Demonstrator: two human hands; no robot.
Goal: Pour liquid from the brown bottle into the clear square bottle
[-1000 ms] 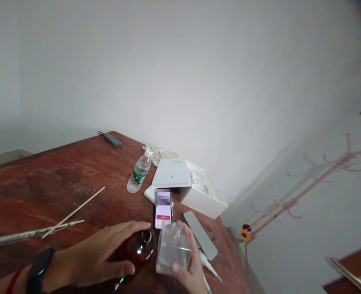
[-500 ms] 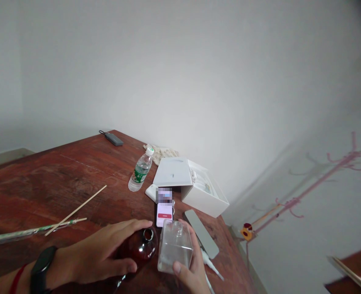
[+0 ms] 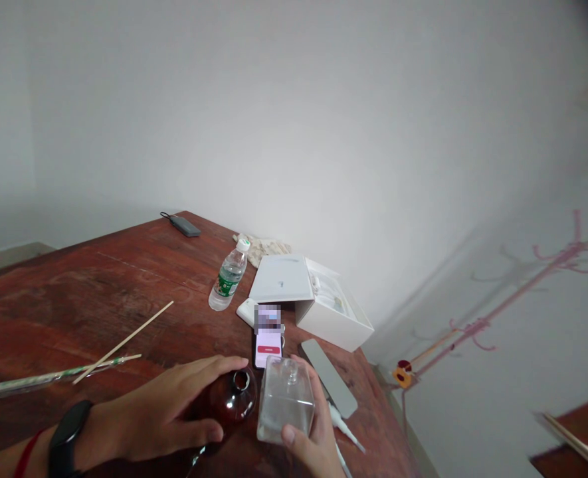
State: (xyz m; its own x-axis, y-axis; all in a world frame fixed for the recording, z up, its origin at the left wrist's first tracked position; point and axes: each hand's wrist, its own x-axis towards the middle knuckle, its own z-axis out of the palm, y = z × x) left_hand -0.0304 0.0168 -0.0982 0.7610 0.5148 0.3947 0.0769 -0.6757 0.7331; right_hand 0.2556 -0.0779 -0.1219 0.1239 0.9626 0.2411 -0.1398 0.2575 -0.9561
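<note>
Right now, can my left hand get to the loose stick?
Probably yes: the loose stick lies uncovered just beyond your left hand, though that hand is around the brown bottle and would have to let go first.

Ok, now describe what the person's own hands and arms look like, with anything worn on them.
The left hand has a black, smooth-faced wristband at the wrist, with a thin red cord further up the forearm. No sleeve shows on that arm. The right hand is ungloved, with no ring visible; its wrist is out of view.
</note>
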